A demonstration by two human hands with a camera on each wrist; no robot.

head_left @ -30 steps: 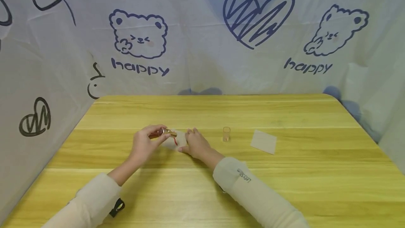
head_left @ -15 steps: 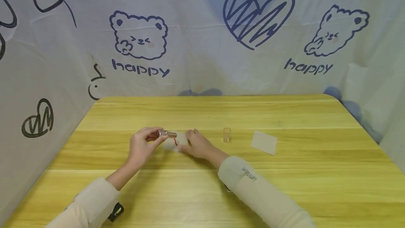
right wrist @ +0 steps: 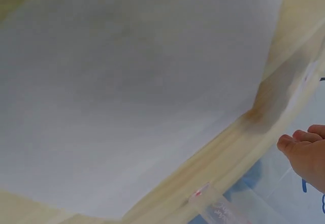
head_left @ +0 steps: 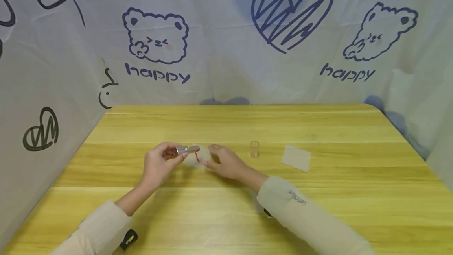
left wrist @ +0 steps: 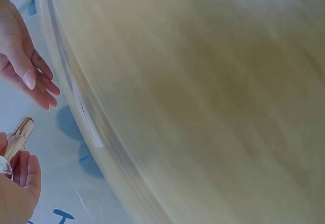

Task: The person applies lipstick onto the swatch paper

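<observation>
My left hand (head_left: 155, 166) pinches a shiny metallic lipstick tube (head_left: 187, 150) between thumb and fingers, level just above a small pale sheet of paper (head_left: 204, 156). A red streak (head_left: 197, 157) runs over that sheet, below the tube's end. My right hand (head_left: 226, 162) is by the sheet's right edge, fingers extended; contact with the paper is unclear. In the left wrist view the right hand (left wrist: 25, 61) shows loose, straight fingers, and the lipstick (left wrist: 21, 135) sits in the left hand's fingertips. A clear cap (head_left: 254, 149) stands to the right.
A second pale paper square (head_left: 296, 158) lies right of the cap. Another sheet (head_left: 259, 204) is partly hidden under my right sleeve. A black object (head_left: 129, 239) is beside the left sleeve. A printed cloth (head_left: 219, 50) hangs behind the wooden table (head_left: 198, 223).
My right hand has drawn slightly to the right, and its sleeve has shifted right, exposing a sheet beneath. The lipstick has turned in my left hand and its front end now tips slightly up.
</observation>
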